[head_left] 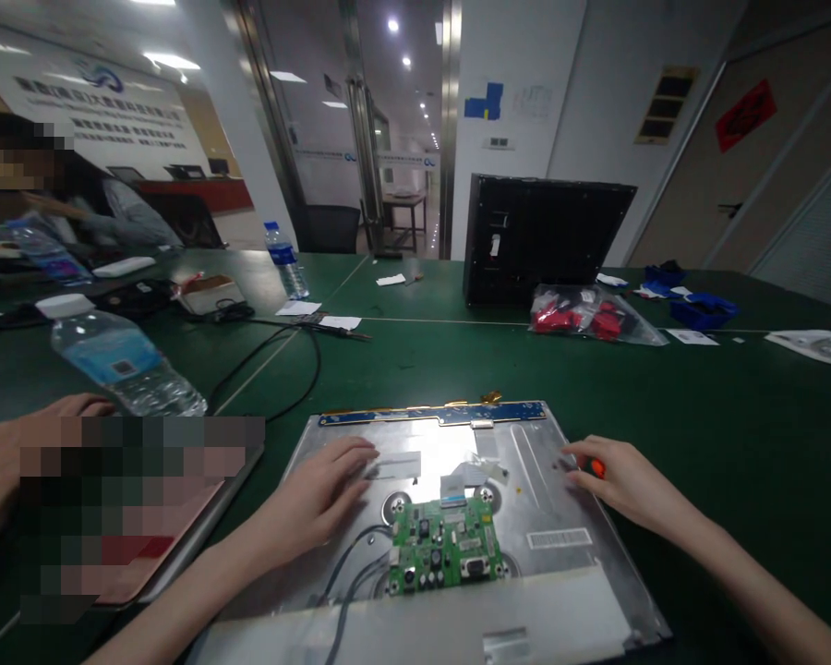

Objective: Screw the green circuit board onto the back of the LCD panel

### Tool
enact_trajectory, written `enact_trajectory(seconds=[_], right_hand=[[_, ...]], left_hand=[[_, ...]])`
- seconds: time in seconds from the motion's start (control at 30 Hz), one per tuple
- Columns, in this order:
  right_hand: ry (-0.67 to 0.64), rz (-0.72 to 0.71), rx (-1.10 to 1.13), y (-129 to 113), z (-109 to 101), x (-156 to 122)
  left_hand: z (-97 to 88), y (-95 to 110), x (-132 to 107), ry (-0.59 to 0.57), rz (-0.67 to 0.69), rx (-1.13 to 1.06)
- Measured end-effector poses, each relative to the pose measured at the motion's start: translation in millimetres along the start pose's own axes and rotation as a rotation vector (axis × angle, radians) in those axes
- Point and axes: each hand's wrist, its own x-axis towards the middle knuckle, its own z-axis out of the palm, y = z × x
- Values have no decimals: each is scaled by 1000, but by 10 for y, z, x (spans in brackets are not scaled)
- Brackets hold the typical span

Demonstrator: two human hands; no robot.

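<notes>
Panel (547, 503): lying on the green table (402, 360) right in front of the worker, metal back up, between the two hands.
Board (447, 545): green, in the middle of the panel, dark cables (347, 600) running off its left side toward the near edge.
Strip (429, 416): blue, along the panel's far edge.
Sheet (415, 614): whitish, across the panel's near end.
Left hand (322, 499): over the panel's left part, left of the board, fingers loosely bent and slightly apart, pinching nothing; from here I can't tell how firmly they touch the metal.
Right hand (620, 473): at the panel's right edge, fingers curled round an orange handle (598, 468); thumb and forefinger tips come near each other, but whether something thin sits between them I can't make out.
Neighbour's hand (62, 409): on the left, by a pinkish slab (186, 517), partly blurred, with a large bottle (121, 360) just beyond.
Far side: a black casing (547, 240) standing up, a clear bag (588, 314) of red things in front of it.
</notes>
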Motion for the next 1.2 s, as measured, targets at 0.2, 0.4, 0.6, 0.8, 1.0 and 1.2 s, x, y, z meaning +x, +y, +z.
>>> enact_trajectory(seconds=[0.2,0.4,0.6,0.8,1.0,1.2], right_hand=[[-1,-56,-44,-54,119,204],[-21,-168,-57,-189,167,232],[-39,-256,-57,-431,217,311],[-74,-301,-59,-532,253,397],[-69,-322,-107,-577,259,380],[-58,-363,-123,-701,262,413]], left_hand=[[-106,223,-156,-88,2,-160],[-26,223,-181,-168,55,-160],[38,201,-164,-192,114,-138],[87,198,-180,-170,93,-157],[99,192,-209,-157,81,-169],[24,182,-66,-106,68,-249]])
